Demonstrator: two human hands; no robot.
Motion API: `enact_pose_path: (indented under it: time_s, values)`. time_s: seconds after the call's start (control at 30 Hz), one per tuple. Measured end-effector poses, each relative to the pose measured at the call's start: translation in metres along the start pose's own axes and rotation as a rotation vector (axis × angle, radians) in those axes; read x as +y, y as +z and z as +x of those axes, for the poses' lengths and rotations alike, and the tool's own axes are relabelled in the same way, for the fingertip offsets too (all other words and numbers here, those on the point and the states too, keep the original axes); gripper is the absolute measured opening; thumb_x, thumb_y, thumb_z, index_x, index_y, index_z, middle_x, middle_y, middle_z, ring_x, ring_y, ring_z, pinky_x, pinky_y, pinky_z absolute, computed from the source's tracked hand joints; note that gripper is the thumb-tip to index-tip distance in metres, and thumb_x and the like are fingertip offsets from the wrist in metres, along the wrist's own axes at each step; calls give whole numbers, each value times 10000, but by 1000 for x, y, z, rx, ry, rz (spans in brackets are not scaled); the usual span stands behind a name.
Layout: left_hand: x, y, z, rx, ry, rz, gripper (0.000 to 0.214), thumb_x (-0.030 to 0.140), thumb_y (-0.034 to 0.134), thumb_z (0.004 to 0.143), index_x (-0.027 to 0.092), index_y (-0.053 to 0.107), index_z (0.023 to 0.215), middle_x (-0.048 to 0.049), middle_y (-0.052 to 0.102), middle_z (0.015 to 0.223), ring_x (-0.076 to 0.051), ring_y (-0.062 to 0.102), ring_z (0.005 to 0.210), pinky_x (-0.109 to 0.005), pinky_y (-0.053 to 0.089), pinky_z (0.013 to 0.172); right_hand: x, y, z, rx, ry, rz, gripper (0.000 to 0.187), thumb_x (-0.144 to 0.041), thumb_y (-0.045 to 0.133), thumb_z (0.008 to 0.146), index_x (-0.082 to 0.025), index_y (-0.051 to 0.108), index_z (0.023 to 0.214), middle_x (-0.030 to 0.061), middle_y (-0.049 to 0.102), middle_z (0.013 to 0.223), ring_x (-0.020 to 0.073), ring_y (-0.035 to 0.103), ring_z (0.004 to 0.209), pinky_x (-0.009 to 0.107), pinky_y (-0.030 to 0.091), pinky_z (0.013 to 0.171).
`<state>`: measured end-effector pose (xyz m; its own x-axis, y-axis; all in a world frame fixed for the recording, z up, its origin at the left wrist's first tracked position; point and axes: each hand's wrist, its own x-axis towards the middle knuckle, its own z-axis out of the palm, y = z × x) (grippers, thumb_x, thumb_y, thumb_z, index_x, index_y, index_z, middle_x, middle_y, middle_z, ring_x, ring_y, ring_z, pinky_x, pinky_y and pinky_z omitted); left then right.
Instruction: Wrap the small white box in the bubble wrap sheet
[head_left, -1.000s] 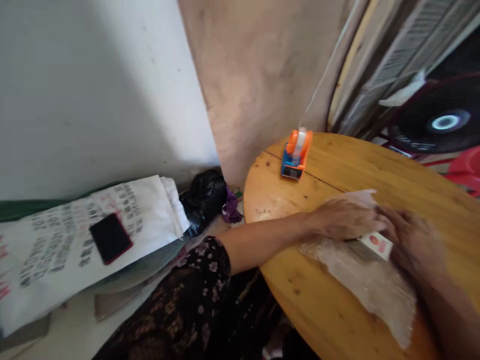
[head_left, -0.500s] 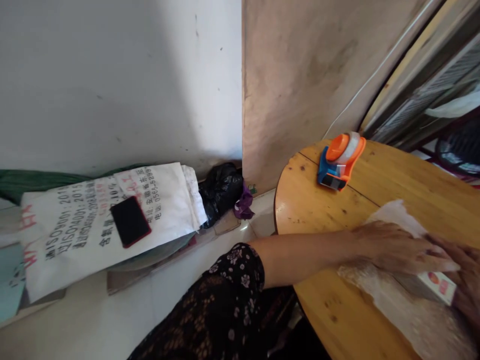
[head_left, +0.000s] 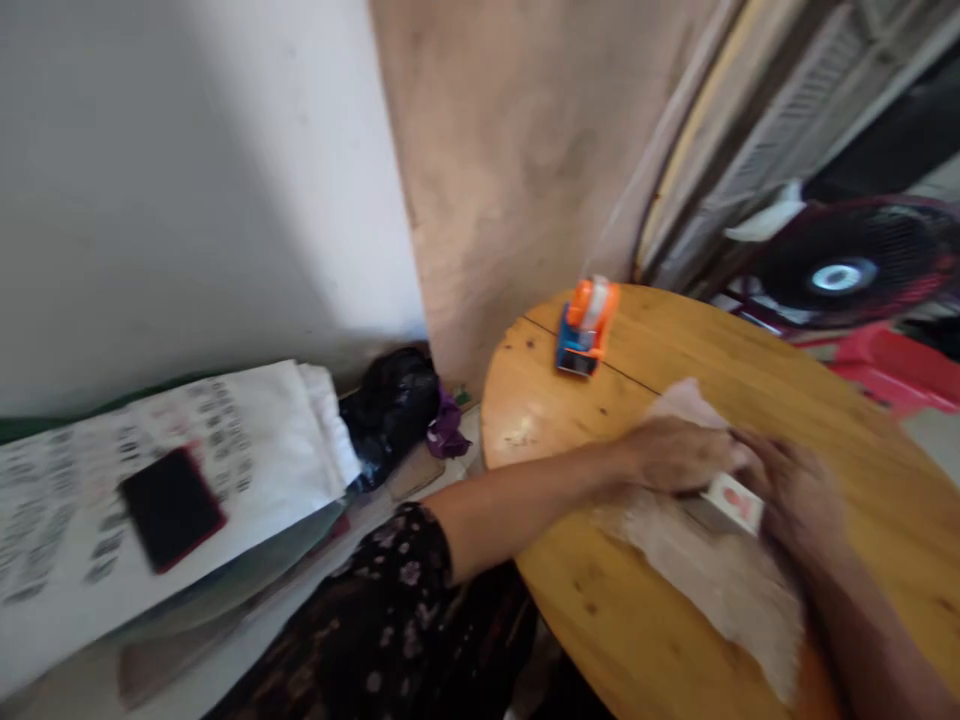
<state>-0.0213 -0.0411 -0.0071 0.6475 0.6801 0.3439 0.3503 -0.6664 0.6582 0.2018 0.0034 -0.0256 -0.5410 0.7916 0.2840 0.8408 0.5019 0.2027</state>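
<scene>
A small white box (head_left: 737, 503) with a red mark on its end lies on a sheet of clear bubble wrap (head_left: 712, 575) on the round wooden table. My left hand (head_left: 675, 456) reaches over the box from the left, its fingers bent down on the box and the wrap's far part. Against the box's right end is my right hand (head_left: 799, 495), fingers curled round it and close to the left fingertips. Motion blurs both hands, and the fingertips are partly hidden. Farther back on the table stands an orange and blue tape dispenser (head_left: 587, 328) with a roll of tape.
The round table's (head_left: 592, 610) edge curves in front of me. At left, a black phone (head_left: 171, 508) lies on a white printed sack (head_left: 277, 420). Black (head_left: 394, 405) and purple bags (head_left: 448, 428) rest by the wall. A fan (head_left: 840, 275) and red plastic item (head_left: 900, 368) are at right.
The view has swung right, so the table, hands and box appear farther left, and the fan and red item show more. Both hands stay at the box and wrap.
</scene>
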Motion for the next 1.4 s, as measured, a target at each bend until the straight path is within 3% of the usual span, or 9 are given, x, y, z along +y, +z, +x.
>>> enact_pose_path:
  time_s: [0.07, 0.13, 0.23, 0.43, 0.7, 0.93, 1.2, 1.4]
  values:
    - [0, 4, 1, 66, -37, -112, 292, 217, 328, 964, 161, 610, 1017, -66, 653, 1149, -179, 573, 1107, -314, 415, 1005, -8, -6, -2, -22, 77, 97, 497, -366, 285, 945, -116, 636, 1191, 185, 637, 1011, 279, 577, 911, 402, 449, 807]
    - [-2, 8, 2, 214, -161, -217, 337, 260, 316, 964, 147, 613, 1078, -80, 637, 1204, -194, 550, 1160, -324, 390, 1045, -11, -8, -2, -39, 136, 146, 493, -384, 294, 949, -131, 630, 1207, 161, 625, 1025, 271, 552, 929, 402, 415, 846]
    - [-5, 11, 2, 284, -253, -290, 392, 312, 349, 950, 124, 587, 1198, -99, 592, 1292, -208, 530, 1210, -316, 360, 1081, -10, -9, -2, -52, 191, 189, 457, -375, 315, 954, -167, 611, 1232, 136, 610, 1046, 261, 525, 958, 378, 386, 855]
    - [-3, 15, -2, 224, -297, -241, 416, 292, 447, 892, 131, 566, 1257, -108, 571, 1327, -237, 516, 1236, -391, 361, 1089, -10, -13, -9, -59, 208, 200, 414, -349, 330, 965, -202, 592, 1248, 114, 597, 1093, 253, 493, 965, 356, 342, 836]
    - [-3, 12, -2, 157, -298, -449, 614, 280, 609, 716, 115, 515, 1299, -140, 516, 1373, -292, 476, 1272, -428, 352, 1090, -8, -19, -10, -79, 226, 228, 384, -300, 334, 968, -207, 567, 1259, 107, 592, 1101, 246, 479, 965, 344, 321, 817]
    - [3, -1, -4, -63, -187, -315, 691, 335, 650, 698, 154, 464, 1338, -126, 455, 1426, -313, 402, 1326, -478, 288, 1119, -8, -19, -12, -69, 229, 256, 372, -285, 342, 968, -213, 568, 1255, 104, 594, 1096, 240, 481, 981, 338, 318, 838]
    - [4, 3, -4, -129, -171, -87, 741, 270, 655, 684, 179, 396, 1373, -94, 528, 1334, -276, 464, 1252, -456, 310, 1097, -7, -19, -11, -77, 228, 240, 367, -286, 352, 964, -226, 556, 1263, 98, 594, 1098, 243, 481, 981, 340, 317, 826]
    - [2, 4, -3, -148, -117, 29, 603, 234, 647, 656, 194, 514, 1243, -77, 513, 1322, -284, 448, 1246, -426, 306, 1090, -7, -18, -12, -70, 231, 222, 331, -278, 383, 951, -224, 593, 1201, 89, 601, 1085, 240, 485, 977, 334, 315, 818]
